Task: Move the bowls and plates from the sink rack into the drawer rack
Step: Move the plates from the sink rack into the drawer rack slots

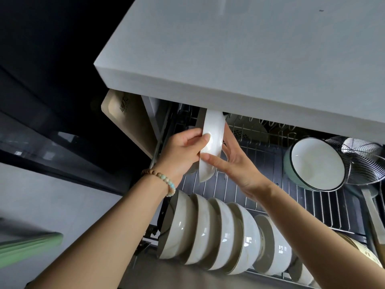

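Left hand [183, 151] is gripping the white plate [214, 130], its thumb lying on the plate's near face and its fingers curling round the left edge; a beaded bracelet [166, 181] is sitting on that wrist. My right hand [235, 161] is pinching the same plate from the other side, thumb stretching across the lower part of the near face while the fingers are passing behind it, mostly hidden. I am holding the plate on edge, roughly upright, over the back left part of the drawer rack [270, 184], with its top reaching just under the front lip of the pale grey worktop [250, 59]; whether its lower rim is touching the wires I cannot tell. Along the front of the rack a row of white bowls [208, 232] is standing on edge, nested one against the next. Toward the right a green-rimmed bowl [316, 163] is leaning with its white inside facing me, and just beside it, further right, a round wire mesh piece [358, 159] is resting. Left of the rack a beige board [129, 122] is standing on edge. Something green [29, 245] is showing, blurred, at the lower left.
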Demonstrator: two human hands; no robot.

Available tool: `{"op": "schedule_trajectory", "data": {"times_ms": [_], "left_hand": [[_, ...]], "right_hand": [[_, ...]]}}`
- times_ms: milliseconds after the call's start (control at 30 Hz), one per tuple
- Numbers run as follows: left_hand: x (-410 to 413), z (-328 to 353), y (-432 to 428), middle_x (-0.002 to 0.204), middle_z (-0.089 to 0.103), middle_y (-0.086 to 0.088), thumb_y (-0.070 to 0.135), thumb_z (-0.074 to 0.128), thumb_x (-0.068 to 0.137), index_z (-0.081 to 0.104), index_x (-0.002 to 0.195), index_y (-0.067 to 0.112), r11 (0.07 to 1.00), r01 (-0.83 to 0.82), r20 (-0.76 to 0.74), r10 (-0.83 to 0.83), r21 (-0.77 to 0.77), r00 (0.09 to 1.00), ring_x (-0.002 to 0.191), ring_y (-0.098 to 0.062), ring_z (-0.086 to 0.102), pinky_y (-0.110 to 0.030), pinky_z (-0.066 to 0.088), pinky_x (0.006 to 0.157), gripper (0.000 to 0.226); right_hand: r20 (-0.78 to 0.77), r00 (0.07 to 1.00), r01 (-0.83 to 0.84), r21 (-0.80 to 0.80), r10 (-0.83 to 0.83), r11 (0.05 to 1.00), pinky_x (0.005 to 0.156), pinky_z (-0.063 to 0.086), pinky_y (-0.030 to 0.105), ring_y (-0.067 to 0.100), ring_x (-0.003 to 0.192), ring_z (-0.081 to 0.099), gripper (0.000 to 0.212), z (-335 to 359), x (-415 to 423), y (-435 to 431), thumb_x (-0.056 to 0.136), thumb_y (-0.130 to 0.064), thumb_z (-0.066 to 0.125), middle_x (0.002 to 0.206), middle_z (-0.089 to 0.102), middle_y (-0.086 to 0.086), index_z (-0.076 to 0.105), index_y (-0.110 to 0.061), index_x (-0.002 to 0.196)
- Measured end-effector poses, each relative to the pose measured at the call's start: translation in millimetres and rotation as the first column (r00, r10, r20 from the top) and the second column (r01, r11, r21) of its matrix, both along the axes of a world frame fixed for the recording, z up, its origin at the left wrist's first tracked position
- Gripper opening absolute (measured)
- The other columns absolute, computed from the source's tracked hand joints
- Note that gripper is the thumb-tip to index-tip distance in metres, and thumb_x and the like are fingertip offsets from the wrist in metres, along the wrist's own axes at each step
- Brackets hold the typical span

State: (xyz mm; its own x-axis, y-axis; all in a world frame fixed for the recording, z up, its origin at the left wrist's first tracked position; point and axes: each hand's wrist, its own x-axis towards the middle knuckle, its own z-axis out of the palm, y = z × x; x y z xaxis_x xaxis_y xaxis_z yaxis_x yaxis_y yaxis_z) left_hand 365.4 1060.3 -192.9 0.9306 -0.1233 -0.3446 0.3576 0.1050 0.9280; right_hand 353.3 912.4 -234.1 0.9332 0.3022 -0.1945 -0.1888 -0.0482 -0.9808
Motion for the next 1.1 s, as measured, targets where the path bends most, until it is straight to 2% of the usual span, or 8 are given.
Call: {"op": "schedule_trajectory", "data": {"times_ms": [100, 367, 567, 700, 767, 900, 1000, 1100], "left_hand": [[2.6, -6.1, -3.1, 0.079, 0.068, 0.012, 0.014, 0.057, 0.091, 0.062, 0.083, 0.033, 0.999, -0.011, 0.015, 0.011, 0.050, 1.000, 0.075, 0.001, 0.063, -0.018, 0.051, 0.074, 0.021], [10.4, -19.8, -13.9, 0.080, 0.059, 0.013, 0.015, 0.053, 0.093, 0.058, 0.120, 0.014, 0.991, 0.000, 0.006, 0.000, 0.134, 1.000, 0.066, 0.007, 0.058, -0.002, 0.046, 0.062, 0.027], [11.9, -15.7, -9.6, 0.060, 0.059, 0.016, 0.010, 0.049, 0.095, 0.064, 0.099, 0.016, 0.956, 0.105, 0.088, -0.134, 0.274, 0.987, 0.055, 0.009, 0.053, -0.008, 0.046, 0.060, 0.017], [11.6, -11.7, -4.6, 0.075, 0.063, -0.013, 0.010, 0.057, 0.090, 0.063, 0.091, 0.009, 0.906, 0.093, 0.133, -0.161, 0.412, 0.978, 0.072, -0.023, 0.060, -0.039, 0.054, 0.077, 0.006], [7.9, -9.6, -1.9, 0.079, 0.069, -0.019, 0.011, 0.061, 0.088, 0.067, 0.094, 0.006, 0.891, 0.089, 0.121, -0.158, 0.445, 0.980, 0.082, -0.034, 0.067, -0.045, 0.057, 0.080, 0.010], [5.0, -12.1, 3.2, 0.073, 0.068, 0.002, 0.015, 0.066, 0.086, 0.066, 0.108, 0.002, 0.890, 0.090, 0.098, -0.148, 0.448, 0.984, 0.073, -0.020, 0.069, -0.028, 0.059, 0.070, 0.025], [4.4, -12.6, 4.2, 0.081, 0.067, 0.000, 0.014, 0.067, 0.085, 0.065, 0.111, 0.004, 0.900, 0.065, 0.091, -0.115, 0.431, 0.989, 0.069, -0.012, 0.067, -0.024, 0.059, 0.067, 0.028], [0.1, -9.5, 6.2, 0.087, 0.069, -0.003, 0.014, 0.065, 0.086, 0.065, 0.110, 0.006, 0.881, 0.075, 0.100, -0.137, 0.468, 0.986, 0.071, -0.013, 0.067, -0.026, 0.058, 0.071, 0.025]], "right_hand": [[-0.020, 1.000, -0.012, -0.002, 0.012, 1.000, 0.117, 0.030, 0.042, 0.004, 0.136, 0.040, 0.087, -4.3, 6.7, -1.6, 0.086, -0.012, 0.072, 0.143, 0.048, -0.017, 0.020, -0.038, 0.151], [-0.053, 0.998, 0.039, 0.014, -0.038, 0.999, 0.118, 0.027, 0.048, 0.012, 0.137, 0.042, 0.089, -20.6, 14.0, 1.4, 0.077, -0.028, 0.077, 0.145, 0.048, -0.010, 0.025, -0.040, 0.148], [-0.101, 0.995, 0.010, 0.006, -0.009, 1.000, 0.113, 0.031, 0.056, 0.020, 0.138, 0.041, 0.090, -23.7, 15.7, -3.3, 0.074, -0.036, 0.078, 0.146, 0.047, -0.011, 0.025, -0.045, 0.147], [-0.106, 0.994, 0.004, -0.022, -0.007, 1.000, 0.115, 0.029, 0.055, 0.018, 0.139, 0.039, 0.089, -23.2, 14.6, -4.0, 0.075, -0.038, 0.078, 0.146, 0.046, -0.012, 0.026, -0.045, 0.147], [-0.109, 0.994, 0.004, -0.040, -0.008, 0.999, 0.113, 0.032, 0.054, 0.017, 0.137, 0.041, 0.087, -22.9, 13.7, -4.1, 0.075, -0.039, 0.077, 0.145, 0.047, -0.014, 0.026, -0.045, 0.146], [-0.102, 0.995, 0.010, -0.070, -0.017, 0.998, 0.116, 0.031, 0.046, 0.013, 0.135, 0.043, 0.082, -21.4, 11.8, -3.9, 0.078, -0.032, 0.076, 0.141, 0.050, -0.015, 0.030, -0.040, 0.145], [-0.090, 0.996, -0.030, -0.129, 0.019, 0.991, 0.119, 0.025, 0.040, 0.009, 0.138, 0.039, 0.082, -18.1, 7.3, -7.9, 0.078, -0.031, 0.076, 0.145, 0.047, -0.015, 0.030, -0.038, 0.146], [-0.167, 0.986, -0.018, -0.214, -0.019, 0.977, 0.119, 0.025, 0.040, 0.015, 0.144, 0.030, 0.099, -6.5, -3.3, -20.2, 0.076, -0.037, 0.079, 0.159, 0.025, -0.008, 0.016, -0.037, 0.152]]}}
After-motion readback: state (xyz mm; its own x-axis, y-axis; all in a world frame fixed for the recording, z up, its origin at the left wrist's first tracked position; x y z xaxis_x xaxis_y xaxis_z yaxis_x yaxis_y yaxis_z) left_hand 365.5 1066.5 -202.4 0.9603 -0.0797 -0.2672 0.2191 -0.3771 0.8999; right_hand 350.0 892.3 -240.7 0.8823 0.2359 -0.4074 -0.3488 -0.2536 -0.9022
